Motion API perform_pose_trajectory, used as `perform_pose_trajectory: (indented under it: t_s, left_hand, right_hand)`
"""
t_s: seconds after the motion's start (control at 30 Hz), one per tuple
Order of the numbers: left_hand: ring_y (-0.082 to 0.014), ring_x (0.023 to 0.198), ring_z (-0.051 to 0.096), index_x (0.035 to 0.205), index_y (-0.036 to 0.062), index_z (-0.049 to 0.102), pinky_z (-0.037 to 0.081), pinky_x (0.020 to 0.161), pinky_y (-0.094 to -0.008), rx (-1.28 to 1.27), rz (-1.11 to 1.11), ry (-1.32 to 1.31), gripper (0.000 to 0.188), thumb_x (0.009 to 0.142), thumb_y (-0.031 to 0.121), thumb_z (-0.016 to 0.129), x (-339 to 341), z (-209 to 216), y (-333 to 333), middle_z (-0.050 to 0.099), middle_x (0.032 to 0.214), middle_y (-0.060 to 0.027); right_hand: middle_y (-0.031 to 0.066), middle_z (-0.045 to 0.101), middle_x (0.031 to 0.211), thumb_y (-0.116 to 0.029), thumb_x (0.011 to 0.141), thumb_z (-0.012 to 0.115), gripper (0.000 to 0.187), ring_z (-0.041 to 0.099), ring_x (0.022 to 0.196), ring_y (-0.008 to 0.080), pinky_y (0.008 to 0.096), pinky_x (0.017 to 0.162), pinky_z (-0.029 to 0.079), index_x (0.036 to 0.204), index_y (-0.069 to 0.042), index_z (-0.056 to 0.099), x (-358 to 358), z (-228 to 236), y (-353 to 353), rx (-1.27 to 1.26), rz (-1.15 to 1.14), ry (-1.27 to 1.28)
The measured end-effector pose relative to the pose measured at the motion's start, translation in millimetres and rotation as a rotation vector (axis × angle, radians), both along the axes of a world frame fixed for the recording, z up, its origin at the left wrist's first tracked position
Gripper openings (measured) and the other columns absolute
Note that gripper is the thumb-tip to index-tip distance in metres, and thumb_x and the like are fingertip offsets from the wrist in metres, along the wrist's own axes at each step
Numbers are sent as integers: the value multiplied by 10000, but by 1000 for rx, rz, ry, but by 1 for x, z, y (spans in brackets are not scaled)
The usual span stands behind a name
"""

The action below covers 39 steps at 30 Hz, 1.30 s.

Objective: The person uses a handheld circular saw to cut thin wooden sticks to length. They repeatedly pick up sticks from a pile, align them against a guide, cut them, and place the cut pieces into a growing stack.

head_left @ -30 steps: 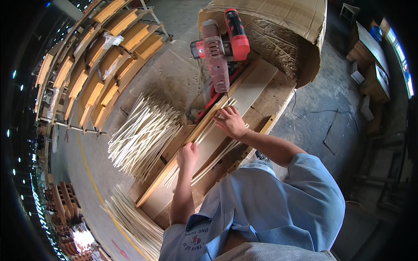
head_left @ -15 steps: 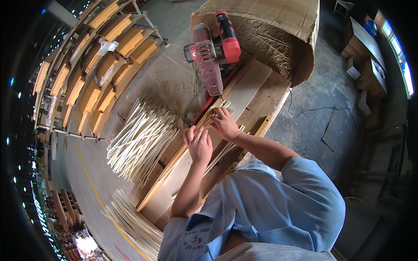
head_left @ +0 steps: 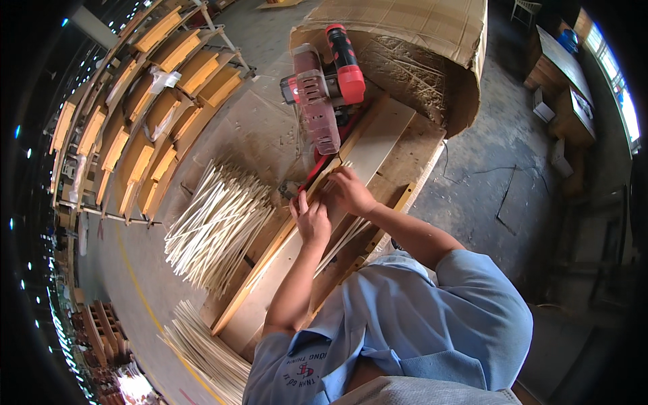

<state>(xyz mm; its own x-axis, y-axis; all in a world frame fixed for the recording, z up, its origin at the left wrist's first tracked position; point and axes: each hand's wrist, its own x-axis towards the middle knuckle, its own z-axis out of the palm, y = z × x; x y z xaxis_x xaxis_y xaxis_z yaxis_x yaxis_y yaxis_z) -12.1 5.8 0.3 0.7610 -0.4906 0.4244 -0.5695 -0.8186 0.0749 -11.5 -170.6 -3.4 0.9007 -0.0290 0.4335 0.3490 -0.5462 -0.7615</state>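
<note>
While our right grip [head_left: 354,196] is closed over thin sticks [head_left: 347,164] whose ends show at twelve o'clock along the surface [head_left: 415,143], our left grip [head_left: 313,223] sits just beside it at eight, its hold unclear to us, with a red-and-black saw [head_left: 316,101] beyond at eleven and a stick pile [head_left: 219,229] at nine.

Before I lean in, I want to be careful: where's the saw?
In the head view, the saw stands at upper centre, just beyond the right hand, with the cardboard box to its right.
</note>
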Motion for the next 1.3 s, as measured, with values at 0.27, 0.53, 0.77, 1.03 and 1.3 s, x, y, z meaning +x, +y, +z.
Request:
perform_pose_trajectory:
  t_s: [0.27, 0.53, 0.77, 1.03, 1.3]
  left_hand:
    - [-410, 1328, 527, 1198, 99, 761, 332, 1182, -661, -37, -35, -41, 299, 905, 103, 702, -2, 2, -4, 709, 1346, 12]
    - [-409, 1335, 509, 1201, 78, 749, 350, 1167, -659, -23, -31, -39, 309, 895, 103, 717, -5, 5, -3, 692, 1355, 0]
    - [-400, 1349, 493, 1236, 105, 731, 349, 1138, -684, -2, -1, -38, 339, 899, 103, 703, -4, 1, -5, 675, 1369, 20]
    - [-397, 1355, 485, 1236, 113, 733, 334, 1144, -694, -9, 5, -24, 345, 894, 99, 696, -4, -1, -4, 668, 1379, 32]
    - [-395, 1354, 487, 1223, 104, 738, 329, 1154, -689, -10, 6, -22, 354, 869, 87, 718, -4, 0, -6, 662, 1385, 24]
  right_hand:
    - [65, 671, 1108, -206, 815, 792, 269, 562, 1137, 331, 462, 984, 470, 1079, -165, 817, 28, -8, -67, -244, -371, 10]
    - [-16, 696, 1010, -219, 810, 798, 196, 583, 1099, 275, 437, 953, 451, 998, -199, 849, 32, -12, -64, -221, -317, -20]
    - [-17, 699, 1007, -229, 806, 789, 165, 582, 1098, 268, 433, 958, 440, 953, -196, 855, 31, -13, -61, -254, -327, -36]
    - [-3, 695, 986, -219, 791, 790, 154, 592, 1082, 283, 436, 943, 447, 937, -189, 829, 30, -11, -54, -205, -354, -34]
    - [-4, 701, 988, -216, 785, 798, 144, 597, 1072, 287, 440, 933, 452, 925, -183, 803, 30, -10, -57, -190, -338, -29]
